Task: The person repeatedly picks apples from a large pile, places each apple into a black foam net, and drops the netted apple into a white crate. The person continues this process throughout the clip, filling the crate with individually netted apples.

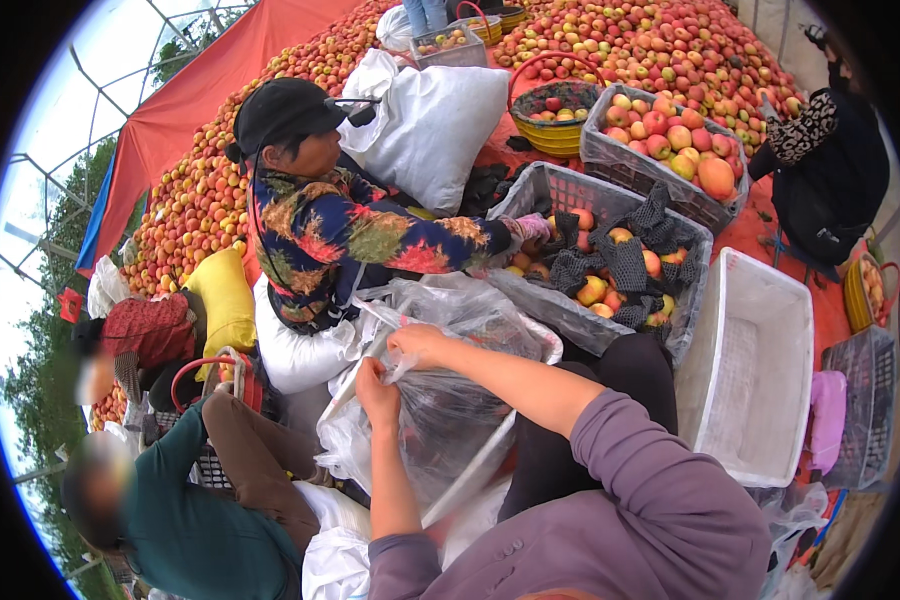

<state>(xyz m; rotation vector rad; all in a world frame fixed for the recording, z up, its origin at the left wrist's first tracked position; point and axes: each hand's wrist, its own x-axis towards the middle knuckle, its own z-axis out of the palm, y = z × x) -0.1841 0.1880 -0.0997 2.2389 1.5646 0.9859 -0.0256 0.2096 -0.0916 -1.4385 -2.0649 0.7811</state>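
Observation:
A large clear plastic bag (450,400) lies bunched over a white-rimmed container (470,474) in front of me. My left hand (378,396) is closed on the film, its fingers pinching the gathered edge. Just above and to the right, my right hand (417,347) also grips the plastic, a twist of it showing between the two hands. The container's contents are hidden under the cloudy film. Beyond it, a grey crate (690,290) holds apples and dark grey foam net sleeves (625,240). A co-worker's gloved hand (530,228) reaches into that crate's left side.
An upright white crate (755,350) stands to my right, beside a pink bundle (827,420). Another crate full of apples (670,140) and a yellow basket (550,130) sit farther back, before a big apple heap (660,50). Co-workers sit close on my left, near white sacks (430,120).

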